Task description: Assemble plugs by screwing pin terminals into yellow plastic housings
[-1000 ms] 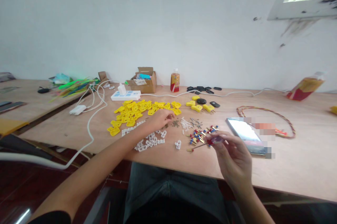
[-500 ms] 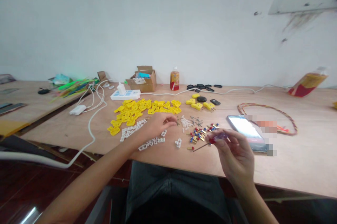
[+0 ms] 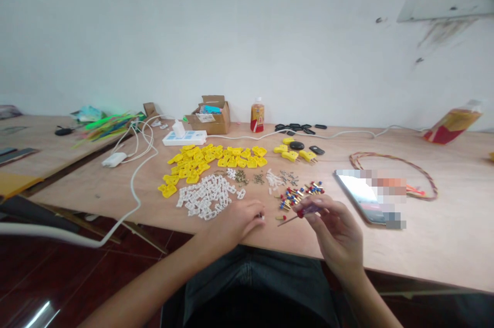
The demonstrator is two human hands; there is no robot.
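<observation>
Holding a small screwdriver (image 3: 304, 212) by its red handle, the right hand (image 3: 337, 230) sits over the near edge of the desk (image 3: 443, 235). Its fingers are curled round the tool, and the thin shaft points left and slightly down toward the left hand (image 3: 237, 221). The left hand rests on the desk just beside it, fingertips drawn together on a small white piece (image 3: 262, 216) that is too tiny to make out.

Just beyond the right hand lies a scatter of red and blue tipped pins (image 3: 298, 195). Just beyond the left hand is a heap of white plastic clips (image 3: 206, 197), and behind that a wide spread of yellow plastic housings (image 3: 210, 159). Between the clips and the pins are little clusters of screws (image 3: 242, 178).

To the right of the pins a phone (image 3: 360, 193) lies flat with its screen lit, and near it a loop of twisted wire (image 3: 401, 163). Farther back, near the wall, stand an open cardboard box (image 3: 212, 118) and a small bottle (image 3: 257, 116). A white power strip (image 3: 184, 138) lies to the left of the box, and a white cable (image 3: 134, 184) trails from there off the front edge of the desk.
</observation>
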